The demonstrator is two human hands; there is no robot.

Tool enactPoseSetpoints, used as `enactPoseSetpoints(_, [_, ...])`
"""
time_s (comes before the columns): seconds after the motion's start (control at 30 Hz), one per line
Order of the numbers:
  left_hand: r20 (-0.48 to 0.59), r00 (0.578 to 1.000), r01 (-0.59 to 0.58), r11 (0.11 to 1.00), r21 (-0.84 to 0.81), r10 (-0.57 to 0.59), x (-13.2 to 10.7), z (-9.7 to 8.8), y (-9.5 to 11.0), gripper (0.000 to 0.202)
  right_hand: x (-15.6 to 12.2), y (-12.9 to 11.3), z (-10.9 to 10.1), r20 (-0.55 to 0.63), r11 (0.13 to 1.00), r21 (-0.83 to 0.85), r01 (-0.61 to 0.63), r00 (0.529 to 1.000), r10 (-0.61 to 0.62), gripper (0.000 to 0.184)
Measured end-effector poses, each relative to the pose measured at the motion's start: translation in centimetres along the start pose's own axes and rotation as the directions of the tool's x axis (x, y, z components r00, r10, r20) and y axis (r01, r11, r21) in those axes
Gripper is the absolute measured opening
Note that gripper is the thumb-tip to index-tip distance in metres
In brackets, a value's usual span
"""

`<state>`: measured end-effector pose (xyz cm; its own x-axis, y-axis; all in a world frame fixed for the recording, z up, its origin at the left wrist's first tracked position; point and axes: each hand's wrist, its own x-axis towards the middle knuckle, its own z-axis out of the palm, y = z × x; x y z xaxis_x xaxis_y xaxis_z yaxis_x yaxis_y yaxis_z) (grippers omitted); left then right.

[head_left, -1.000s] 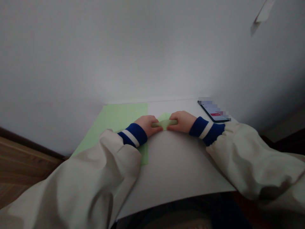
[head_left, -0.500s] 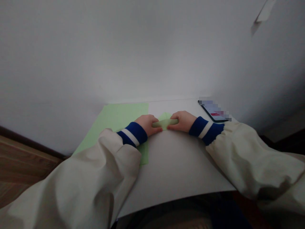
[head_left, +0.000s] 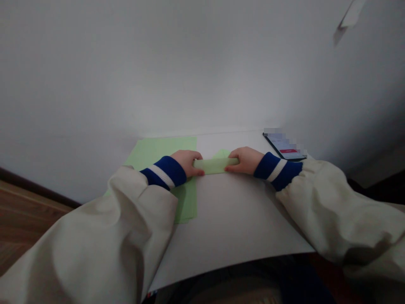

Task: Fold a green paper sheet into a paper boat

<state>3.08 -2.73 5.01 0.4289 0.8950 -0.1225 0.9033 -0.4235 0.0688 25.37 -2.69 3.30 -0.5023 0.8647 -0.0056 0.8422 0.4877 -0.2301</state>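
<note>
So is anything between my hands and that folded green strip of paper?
Nothing visible. The left hand holds the folded green strip at its left end, the right hand at its right end. The green sheets lie under the left wrist; the phone sits further right, apart.

The phone [head_left: 286,147], at two o'clock from the hands, shows a screen blurred past reading. The left hand [head_left: 186,162] and right hand [head_left: 245,159] cover both ends of the folded green strip [head_left: 215,165]. The left sleeve [head_left: 126,219] hides the seven o'clock corner of the green sheets [head_left: 152,151].
</note>
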Motion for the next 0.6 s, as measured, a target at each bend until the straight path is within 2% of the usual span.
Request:
enactPoseSetpoints(0.37, [0.148, 0.987, 0.083, 0.984, -0.160, -0.059, 0.4, 0.1, -1.0, 0.037, 0.0, 0.1, 0.0, 0.004, 0.998, -0.044, 0.052, 0.999, -0.052, 0.031])
enactPoseSetpoints(0.6, [0.188, 0.979, 0.108, 0.983, -0.149, -0.079, 0.7, 0.4, -1.8, 0.040, 0.0, 0.2, 0.2, 0.015, 0.999, -0.023, 0.043, 0.999, -0.042, 0.030])
